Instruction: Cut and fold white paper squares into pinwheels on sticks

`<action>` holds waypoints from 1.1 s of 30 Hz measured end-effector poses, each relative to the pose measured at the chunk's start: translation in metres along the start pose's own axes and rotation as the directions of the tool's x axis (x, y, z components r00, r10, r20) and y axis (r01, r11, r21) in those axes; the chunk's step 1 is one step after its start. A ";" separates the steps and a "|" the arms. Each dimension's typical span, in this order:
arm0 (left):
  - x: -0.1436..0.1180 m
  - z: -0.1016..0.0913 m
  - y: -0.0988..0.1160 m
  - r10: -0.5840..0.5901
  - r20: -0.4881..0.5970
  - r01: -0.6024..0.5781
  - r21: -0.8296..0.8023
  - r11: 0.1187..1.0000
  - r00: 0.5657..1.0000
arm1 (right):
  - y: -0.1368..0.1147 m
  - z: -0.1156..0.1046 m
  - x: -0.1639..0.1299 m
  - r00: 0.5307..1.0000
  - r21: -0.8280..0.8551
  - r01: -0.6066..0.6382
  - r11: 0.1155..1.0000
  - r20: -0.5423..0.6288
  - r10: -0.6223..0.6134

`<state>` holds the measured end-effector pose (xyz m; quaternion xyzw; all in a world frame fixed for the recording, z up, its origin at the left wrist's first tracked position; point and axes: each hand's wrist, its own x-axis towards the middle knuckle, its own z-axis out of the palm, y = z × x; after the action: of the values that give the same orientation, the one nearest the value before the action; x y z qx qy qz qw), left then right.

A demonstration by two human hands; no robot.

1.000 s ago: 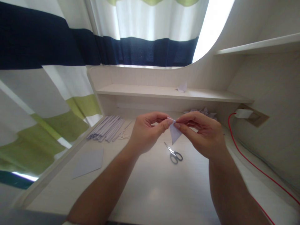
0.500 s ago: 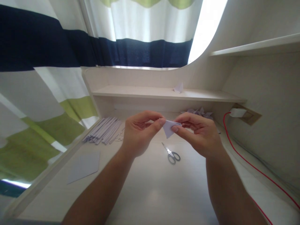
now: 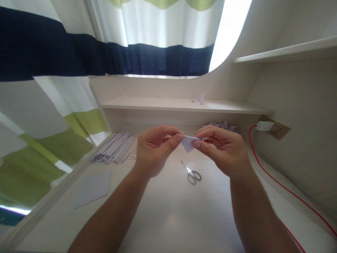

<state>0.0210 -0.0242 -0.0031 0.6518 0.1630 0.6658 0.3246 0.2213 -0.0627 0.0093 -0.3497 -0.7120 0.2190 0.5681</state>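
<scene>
I hold a small pale lilac folded paper triangle point(image 3: 187, 143) between my two hands, lifted above the pale wooden desk point(image 3: 168, 218) at about the middle of the view. My left hand point(image 3: 154, 149) pinches its left end between thumb and forefinger, the other fingers curled loosely under; my right hand point(image 3: 223, 149) pinches its right end the same way, thumb below and forefinger on top. Both hands are nearly closed, each on the paper alone. The piece lies directly between my fingertips, so neither hand is nearer than the other. Its upper edge runs left to right from one pinch to the other, almost level, and its point hangs down toward the desk and slightly toward me. I think that upper edge is a fold, though the piece is too small here to be sure.

Below the paper, a little to the right, small steel scissors with grey handles point(image 3: 191, 173) lie flat on the desk, well apart from my hands, blades pointing away to the left. Farther left lie a bundle of thin pale paper strips point(image 3: 114, 151) and a flat lilac sheet point(image 3: 92, 189). Behind my right hand, under the shelf point(image 3: 158, 104), sits a heap of folded lilac pieces point(image 3: 219, 124). A red cable point(image 3: 276, 179) runs along the right edge.
</scene>
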 end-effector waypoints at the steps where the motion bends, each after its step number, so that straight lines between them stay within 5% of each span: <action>1: 0.000 0.000 -0.001 0.006 -0.004 -0.006 0.003 1.000 1.000 | 0.001 0.000 0.000 1.000 0.007 -0.001 1.000 -0.012 0.001; 6: 0.003 -0.004 -0.004 0.010 -0.039 -0.009 0.015 1.000 0.999 | 0.003 -0.001 -0.001 0.996 0.016 0.076 0.997 -0.047 -0.076; 18: 0.010 -0.012 -0.017 -0.180 0.080 0.186 -0.074 0.980 0.980 | 0.000 -0.009 0.000 0.979 -0.219 0.087 0.972 0.202 -0.042; 25: 0.011 -0.012 -0.020 -0.191 0.107 0.199 -0.069 0.978 0.976 | -0.001 -0.008 0.001 0.963 -0.259 0.116 0.959 0.265 -0.045; 33: 0.015 -0.019 -0.023 -0.161 0.008 0.162 -0.081 0.984 0.987 | 0.008 -0.003 0.000 0.996 -0.133 0.003 0.991 0.084 0.009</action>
<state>0.0083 0.0064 -0.0089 0.6232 0.1878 0.6427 0.4040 0.2262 -0.0580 0.0045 -0.3784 -0.7479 0.1865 0.5125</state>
